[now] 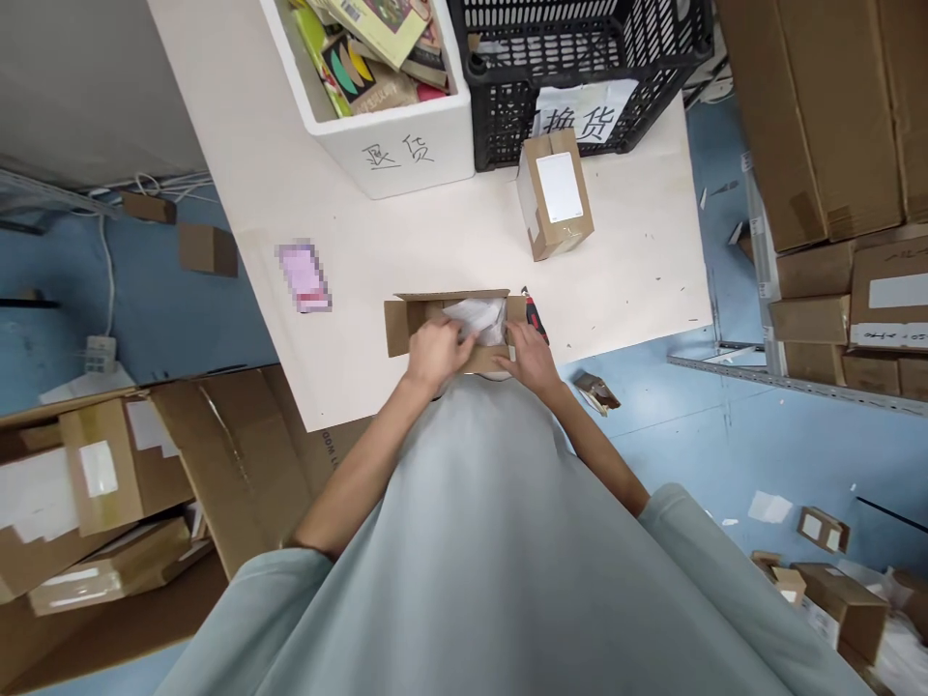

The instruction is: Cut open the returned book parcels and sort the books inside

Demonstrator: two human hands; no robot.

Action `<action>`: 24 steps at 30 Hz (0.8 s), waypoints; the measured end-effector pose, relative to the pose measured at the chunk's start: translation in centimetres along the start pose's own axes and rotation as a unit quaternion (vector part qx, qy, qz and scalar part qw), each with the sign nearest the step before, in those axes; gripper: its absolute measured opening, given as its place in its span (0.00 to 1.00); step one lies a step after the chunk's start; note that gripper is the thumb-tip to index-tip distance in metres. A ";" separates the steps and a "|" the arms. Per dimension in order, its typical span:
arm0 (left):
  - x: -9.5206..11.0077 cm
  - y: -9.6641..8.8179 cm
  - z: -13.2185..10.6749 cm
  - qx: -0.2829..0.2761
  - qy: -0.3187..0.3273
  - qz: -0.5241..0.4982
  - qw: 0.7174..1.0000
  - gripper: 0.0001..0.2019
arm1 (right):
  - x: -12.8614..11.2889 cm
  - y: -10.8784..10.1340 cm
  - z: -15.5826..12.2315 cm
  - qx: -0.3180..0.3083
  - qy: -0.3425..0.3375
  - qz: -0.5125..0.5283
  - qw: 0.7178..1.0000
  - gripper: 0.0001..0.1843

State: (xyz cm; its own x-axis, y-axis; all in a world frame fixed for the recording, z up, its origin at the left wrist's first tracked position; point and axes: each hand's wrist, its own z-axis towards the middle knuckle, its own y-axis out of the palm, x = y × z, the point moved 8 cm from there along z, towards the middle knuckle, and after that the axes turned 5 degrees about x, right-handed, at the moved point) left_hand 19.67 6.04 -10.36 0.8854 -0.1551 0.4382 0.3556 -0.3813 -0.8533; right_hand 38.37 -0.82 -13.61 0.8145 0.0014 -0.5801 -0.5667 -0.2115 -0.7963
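An open cardboard box lies at the near edge of the pale table, its flaps spread. White wrapped contents show inside. My left hand reaches into the box with its fingers curled on the white contents. My right hand rests on the box's right end, fingers pressed against its flap. A red and black tool lies just right of the box, partly hidden by my right hand.
A sealed small carton with a white label stands behind. A white foam bin of books and a black crate sit at the back. Cartons pile on the floor left; shelves of boxes stand right.
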 end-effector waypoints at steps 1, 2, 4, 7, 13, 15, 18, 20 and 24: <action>1.3 1.0 1.1 -0.021 -0.018 0.018 0.999 0.23 | 0.0 0.0 0.0 -0.001 -0.002 -0.002 1.000 0.37; 2.4 1.9 2.1 -0.042 -0.035 0.036 0.998 0.23 | -0.1 0.1 0.0 -0.002 -0.005 -0.004 1.000 0.37; 3.9 3.4 3.8 -0.070 -0.064 0.067 0.993 0.22 | -0.1 0.1 0.1 -0.002 -0.010 -0.009 1.000 0.36; 4.6 4.5 5.0 -0.090 -0.090 0.088 0.988 0.20 | 0.0 0.2 0.1 0.001 -0.013 -0.011 1.000 0.36; 1.2 2.0 3.3 -0.067 -0.152 0.102 0.981 0.11 | 0.0 0.2 0.0 0.024 -0.015 0.008 1.000 0.36; -0.3 0.2 2.1 -0.047 -0.161 0.084 0.982 0.08 | -0.2 -0.6 -0.1 0.058 -0.010 0.023 0.998 0.33; -1.4 -3.1 0.3 -0.010 -0.132 0.031 0.991 0.10 | -1.2 -2.6 -0.4 0.129 -0.009 0.050 0.990 0.28; -1.2 -5.6 -0.8 0.019 -0.084 -0.008 0.996 0.10 | -2.4 -4.4 -0.3 0.168 -0.020 0.071 0.983 0.27; 0.2 -9.9 -2.5 0.057 0.019 -0.056 0.997 0.09 | -5.7 -8.5 1.1 0.198 -0.058 0.107 0.973 0.31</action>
State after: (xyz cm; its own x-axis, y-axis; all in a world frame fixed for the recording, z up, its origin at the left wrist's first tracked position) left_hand 15.59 7.50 -1.16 0.8271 -0.1522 0.5411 0.4853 -0.2923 -0.8241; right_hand 38.39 2.05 -3.67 0.6667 0.1138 -0.7366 -0.7433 0.1735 -0.6460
